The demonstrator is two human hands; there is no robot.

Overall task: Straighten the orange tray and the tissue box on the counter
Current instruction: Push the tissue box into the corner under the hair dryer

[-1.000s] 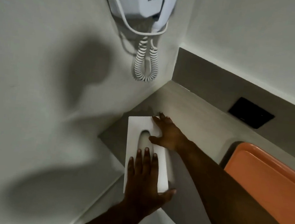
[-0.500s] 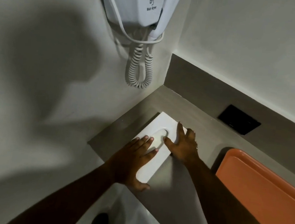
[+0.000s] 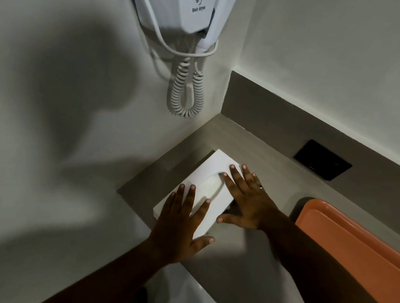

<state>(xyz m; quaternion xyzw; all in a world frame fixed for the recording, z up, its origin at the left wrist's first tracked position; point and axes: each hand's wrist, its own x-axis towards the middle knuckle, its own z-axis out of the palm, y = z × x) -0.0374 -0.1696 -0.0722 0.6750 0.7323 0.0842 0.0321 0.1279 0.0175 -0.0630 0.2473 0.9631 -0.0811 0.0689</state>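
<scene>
Nearest, the left hand [image 3: 180, 226] lies flat, fingers spread, on the near end of the white tissue box [image 3: 212, 177], thumb on the box's right near edge. The right hand [image 3: 245, 201] presses flat too, fingers splayed across the box's far right side, a ring [image 3: 260, 187] on one finger. The box sits angled on the grey counter [image 3: 250, 269], in the left corner. The orange tray [image 3: 356, 256] rests to the right, well apart from the box. A black wall plate [image 3: 322, 163] is set in the grey upstand beyond. Farthest, a white dryer [image 3: 186, 0] on the pale wall reads "Wall hung Hair dryer", its coiled cord [image 3: 187, 92] hanging below
</scene>
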